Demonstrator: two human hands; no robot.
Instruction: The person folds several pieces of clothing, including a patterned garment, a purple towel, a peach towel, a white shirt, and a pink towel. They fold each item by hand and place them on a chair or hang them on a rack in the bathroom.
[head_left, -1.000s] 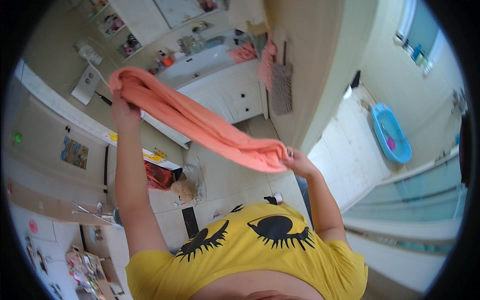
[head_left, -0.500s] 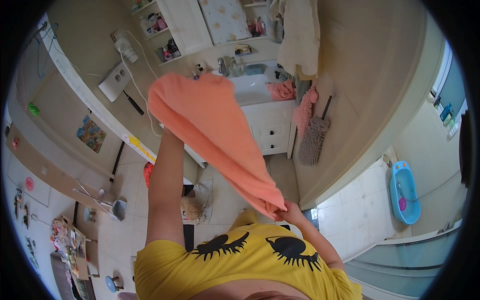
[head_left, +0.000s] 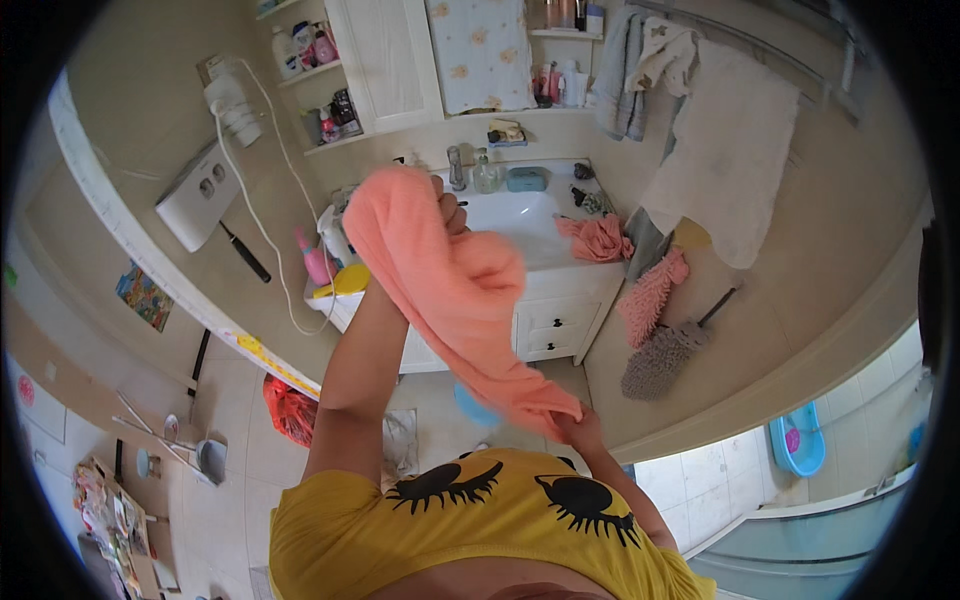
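A salmon-pink towel (head_left: 440, 285) stretches slantwise in front of me, from the washbasin down to my chest. My left hand (head_left: 450, 207) is raised before the basin with its fingers curled at the towel's upper end. The cloth drapes over that wrist and hides most of the palm. Lower down on the right, my right hand (head_left: 580, 428) pinches the towel's narrow, bunched end. A loose fold bulges out near the middle, slightly blurred.
Ahead stands a white washbasin (head_left: 510, 225) with a tap (head_left: 456, 168) and a crumpled pink cloth (head_left: 596, 238). A grey fluffy duster (head_left: 665, 360) hangs on the right wall beside a pink chenille mitt (head_left: 652, 298). A red plastic bag (head_left: 290, 408) sits on the floor at left.
The view has shifted closer to the basin. The towel, spread wide before, is now narrower and more folded, and my left hand's fingers have come into sight beside it.
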